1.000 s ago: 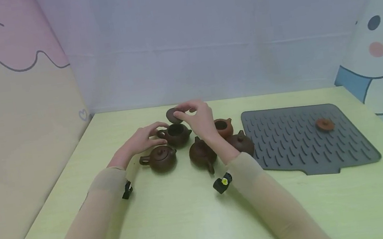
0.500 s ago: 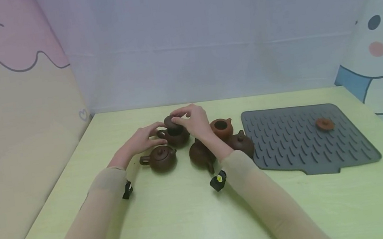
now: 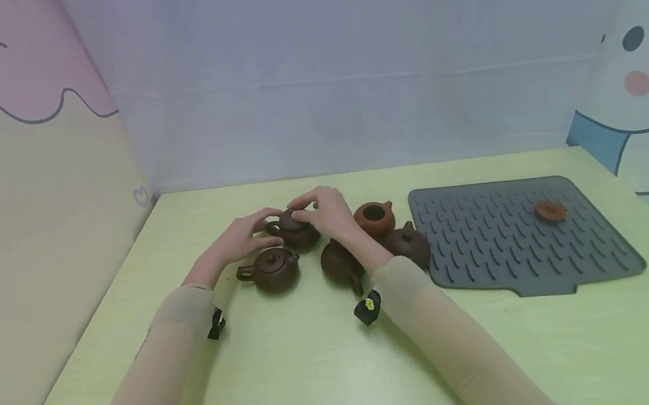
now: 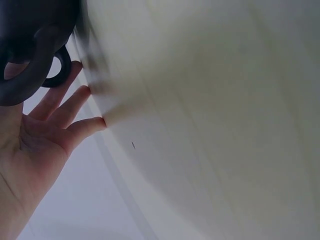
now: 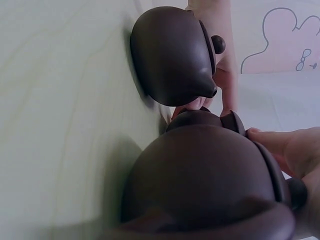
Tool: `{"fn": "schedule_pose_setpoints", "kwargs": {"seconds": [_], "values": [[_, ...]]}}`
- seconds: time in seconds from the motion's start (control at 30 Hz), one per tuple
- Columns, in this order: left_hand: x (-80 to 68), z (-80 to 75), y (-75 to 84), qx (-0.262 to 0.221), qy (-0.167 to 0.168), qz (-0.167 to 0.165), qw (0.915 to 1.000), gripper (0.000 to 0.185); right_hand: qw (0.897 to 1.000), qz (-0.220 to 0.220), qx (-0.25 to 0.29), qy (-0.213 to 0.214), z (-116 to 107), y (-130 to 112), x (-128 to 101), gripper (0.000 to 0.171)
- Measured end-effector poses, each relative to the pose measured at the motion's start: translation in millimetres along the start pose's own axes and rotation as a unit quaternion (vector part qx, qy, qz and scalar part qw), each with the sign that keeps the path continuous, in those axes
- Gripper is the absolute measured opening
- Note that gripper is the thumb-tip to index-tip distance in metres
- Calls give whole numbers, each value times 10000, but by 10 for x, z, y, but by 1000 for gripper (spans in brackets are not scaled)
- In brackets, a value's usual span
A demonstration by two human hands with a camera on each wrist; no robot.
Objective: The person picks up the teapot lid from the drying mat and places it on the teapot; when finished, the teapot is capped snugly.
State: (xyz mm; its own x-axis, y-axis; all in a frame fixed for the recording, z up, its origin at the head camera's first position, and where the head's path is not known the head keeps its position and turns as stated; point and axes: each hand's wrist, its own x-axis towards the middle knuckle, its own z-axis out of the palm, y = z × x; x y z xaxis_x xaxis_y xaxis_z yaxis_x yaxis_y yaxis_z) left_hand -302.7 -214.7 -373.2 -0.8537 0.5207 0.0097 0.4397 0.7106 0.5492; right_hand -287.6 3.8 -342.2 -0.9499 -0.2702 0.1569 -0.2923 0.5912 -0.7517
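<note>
My right hand [image 3: 329, 215] pinches a dark brown lid [image 3: 287, 219] at the mouth of the rear-left teapot [image 3: 302, 238]. In the right wrist view, the lid [image 5: 232, 122] shows tilted over that pot, partly hidden by a nearer teapot [image 5: 200, 170]. On its handle side, my left hand [image 3: 242, 236] holds the same pot, thumb in front and fingers behind. The left wrist view has several fingers of the left hand [image 4: 50, 132] spread against the tabletop, beside a ring handle [image 4: 63, 70]. Just in front stands a lidded dark teapot [image 3: 275, 271].
Right of the hands are a dark teapot [image 3: 342, 263], a reddish teapot [image 3: 378, 221] with its mouth uncovered, and another dark teapot [image 3: 412, 247]. A grey ridged mat [image 3: 481, 256] lies further right, bearing a reddish lid [image 3: 550, 211]. A cloth wall [image 3: 348, 102] closes the back.
My right hand has come down and slightly left, bringing the lid from above the rear-left teapot onto its mouth. The left hand has kept its place.
</note>
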Motion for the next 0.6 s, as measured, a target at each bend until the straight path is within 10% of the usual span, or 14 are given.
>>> {"fn": "schedule_pose_setpoints", "kwargs": {"seconds": [0.6], "values": [[-3,14,-10,-39,21,23,10000,52,9997,74,-11,-213,18,77,27,21]]}}
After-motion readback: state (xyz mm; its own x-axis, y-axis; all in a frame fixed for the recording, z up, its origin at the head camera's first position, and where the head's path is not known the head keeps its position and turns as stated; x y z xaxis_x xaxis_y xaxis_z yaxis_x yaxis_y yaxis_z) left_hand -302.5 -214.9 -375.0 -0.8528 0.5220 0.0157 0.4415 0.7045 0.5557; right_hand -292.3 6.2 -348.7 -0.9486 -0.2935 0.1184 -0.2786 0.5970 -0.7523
